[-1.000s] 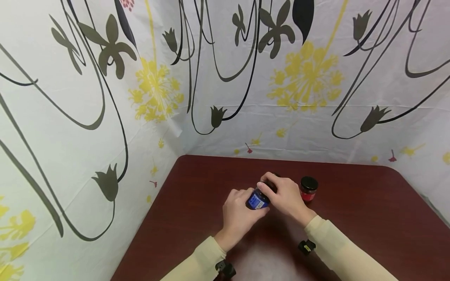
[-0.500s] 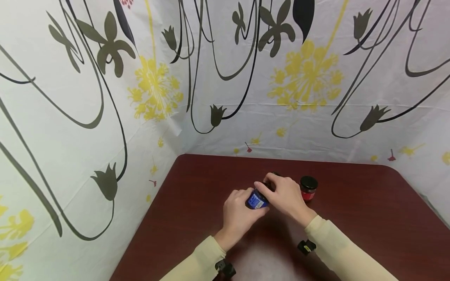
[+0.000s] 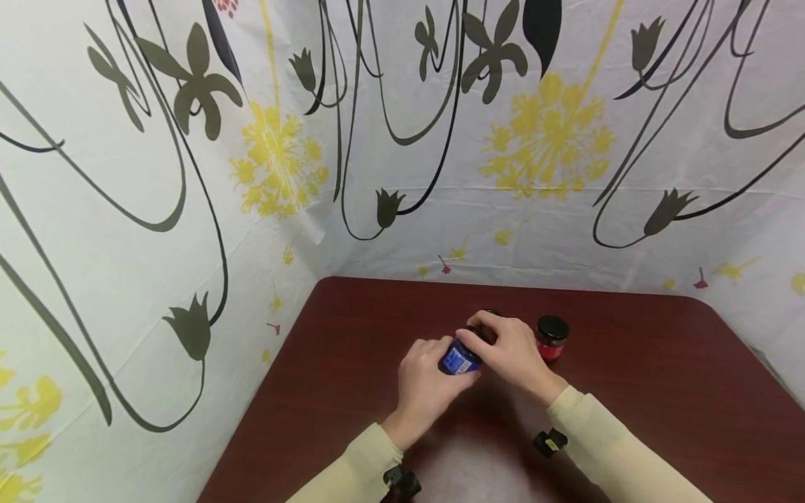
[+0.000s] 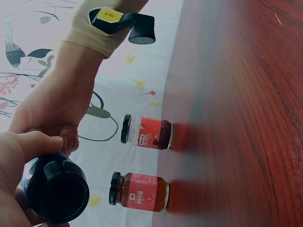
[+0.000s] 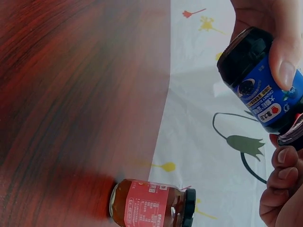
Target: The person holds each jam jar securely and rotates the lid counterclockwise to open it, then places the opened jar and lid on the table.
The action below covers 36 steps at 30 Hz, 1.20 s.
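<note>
A small dark jar with a blue label [image 3: 459, 358] is held tilted above the table between my two hands. My left hand [image 3: 430, 381] grips its body, the thumb lying along the label side in the right wrist view [image 5: 286, 66]. At the jar's top, my right hand [image 3: 512, 349] holds the dark lid [image 5: 294, 135] with curled fingers [image 5: 280, 175]. In the left wrist view the jar's dark base [image 4: 59, 191] faces the camera. Beyond the hands stands a red-labelled jar [image 3: 551, 340] with a black lid.
A second jar, with a pinkish-red label [image 4: 142, 192], stands upright near the first; my right hand mostly hides it in the head view. The dark red wooden table [image 3: 352, 335] meets a white flower-patterned cloth [image 3: 409, 161] at its back and left.
My right thumb and fingers have shifted slightly over the jar's top, leftward and then a little back. My left hand and the jar stay almost in place.
</note>
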Tool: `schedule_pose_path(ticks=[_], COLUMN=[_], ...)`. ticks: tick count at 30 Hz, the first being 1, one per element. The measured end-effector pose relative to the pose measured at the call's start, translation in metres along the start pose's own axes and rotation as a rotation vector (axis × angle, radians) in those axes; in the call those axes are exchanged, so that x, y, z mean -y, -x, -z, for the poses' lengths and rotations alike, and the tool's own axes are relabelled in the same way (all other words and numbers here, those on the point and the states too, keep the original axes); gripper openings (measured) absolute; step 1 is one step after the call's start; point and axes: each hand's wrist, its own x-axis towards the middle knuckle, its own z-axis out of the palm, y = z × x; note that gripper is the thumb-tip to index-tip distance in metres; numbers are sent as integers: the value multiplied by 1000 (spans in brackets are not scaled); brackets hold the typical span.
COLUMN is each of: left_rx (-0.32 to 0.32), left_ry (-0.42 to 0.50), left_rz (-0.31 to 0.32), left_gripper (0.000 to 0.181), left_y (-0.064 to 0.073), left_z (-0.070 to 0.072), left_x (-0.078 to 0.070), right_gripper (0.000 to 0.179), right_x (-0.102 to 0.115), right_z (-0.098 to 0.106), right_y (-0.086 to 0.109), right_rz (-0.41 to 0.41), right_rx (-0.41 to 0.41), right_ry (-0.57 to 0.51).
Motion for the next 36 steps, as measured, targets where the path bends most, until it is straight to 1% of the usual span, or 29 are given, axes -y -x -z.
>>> schedule_pose_path(ticks=[6, 16, 24, 32, 36], left_rx=[-5, -5, -33, 9, 9], left_ry=[-8, -21, -36, -19, -19], left_rz=[-11, -6, -28, 12, 11], left_gripper=[51, 52, 53, 52, 52], left_y=[1, 2, 1, 2, 3], left_z=[0, 0, 1, 1, 1], left_x=[0, 0, 0, 1, 2], right_gripper=[14, 23, 19, 17, 17], right_x=[0, -1, -1, -2, -4], right_z=[0, 2, 3, 4, 4], right_y=[1, 3, 2, 1, 1], right_rz=[10, 11, 19, 54, 77], right_rx=[28, 89, 128, 164, 178], right_ry=[-29, -42, -92, -149, -175])
